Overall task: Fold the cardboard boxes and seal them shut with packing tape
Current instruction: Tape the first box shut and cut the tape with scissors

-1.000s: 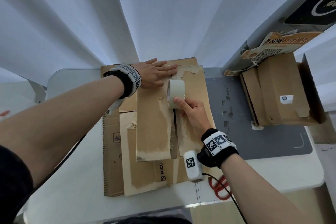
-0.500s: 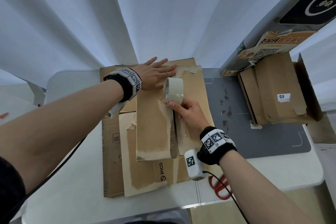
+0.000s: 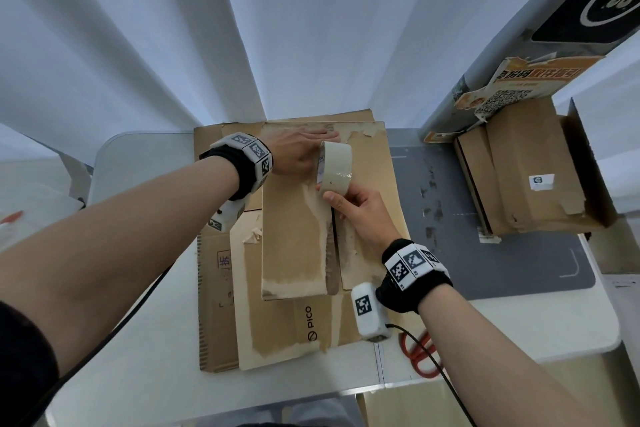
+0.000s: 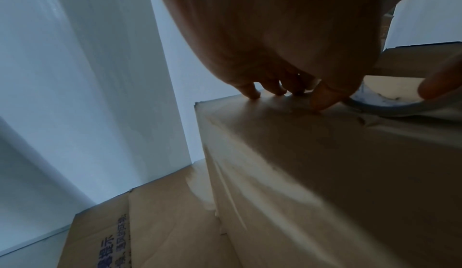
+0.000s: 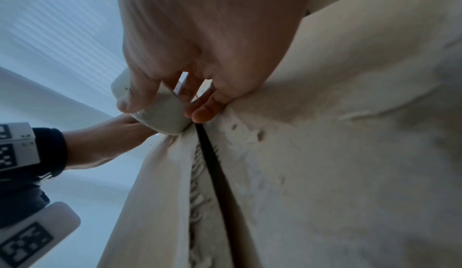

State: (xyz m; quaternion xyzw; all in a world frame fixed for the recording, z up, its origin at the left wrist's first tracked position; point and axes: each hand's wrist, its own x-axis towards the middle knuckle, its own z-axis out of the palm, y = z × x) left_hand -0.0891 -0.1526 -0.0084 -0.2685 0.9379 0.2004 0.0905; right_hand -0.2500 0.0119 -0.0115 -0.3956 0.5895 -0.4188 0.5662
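Mid-frame on the worktop (image 3: 145,374) sits the cardboard box (image 3: 294,229), flaps closed with a dark seam showing. It looks light, stiff but scuffed, so it will likely slide unless pinned. The left hand (image 3: 294,152) presses flat, fingers straight, on its far edge. The right hand (image 3: 360,215) pinches the tape roll (image 3: 335,167) just above the seam; light, slick, best held by its rim.
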